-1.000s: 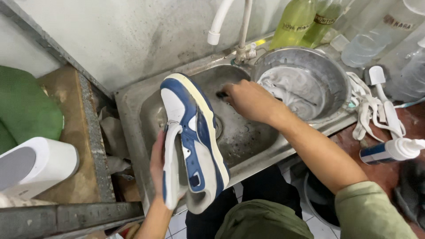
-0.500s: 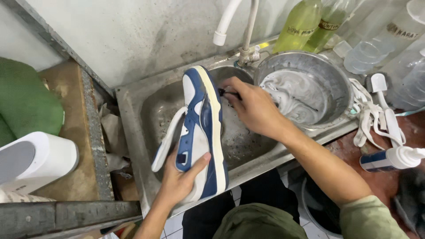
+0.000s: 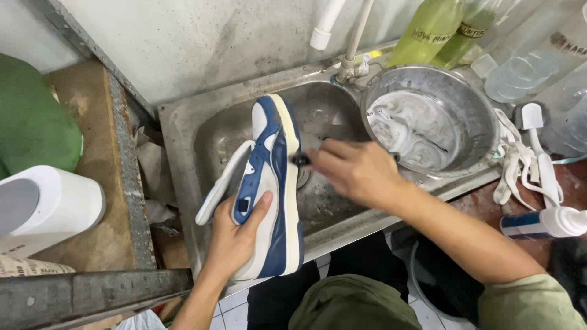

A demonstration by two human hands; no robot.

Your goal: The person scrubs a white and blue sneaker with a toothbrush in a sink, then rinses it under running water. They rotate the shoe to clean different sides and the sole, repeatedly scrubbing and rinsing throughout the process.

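The blue and white sneaker (image 3: 269, 183) is up on its side over the steel sink (image 3: 195, 140), sole edge facing right, tongue flopping out to the left. The left hand (image 3: 232, 235) has it from below, fingers (image 3: 260, 205) wrapped around the heel end with the thumb pressed on the blue side panel. The right hand (image 3: 354, 171) comes in from the right with its fingers curled tight around a small dark brush (image 3: 301, 160), whose tip sits right against the cream sole edge; that hand is a bit blurred, so the brush's shape is hard to make out. Below them the sink basin is scuffed, stained metal, wet at the bottom. Just right of it sits a round metal bowl (image 3: 465, 101) holding milky, soapy water. A thin tap pipe (image 3: 358, 36) rises behind the sink beside a white hose end (image 3: 324, 27), against a grimy grey wall (image 3: 183, 43). Yellow-green bottles (image 3: 434, 27) stand at the back right, with clear plastic containers (image 3: 520, 73) next to them. On the reddish desk (image 3: 568, 183) to the right lie white laces (image 3: 513, 168), a white-handled brush (image 3: 538, 134) and a white and blue bottle (image 3: 544, 223) on its side. Left of the sink there is a worn wooden ledge (image 3: 85, 122), a green rounded thing (image 3: 30, 122) and a white cylinder (image 3: 49, 208). White floor tiles (image 3: 235, 302) show underneath.
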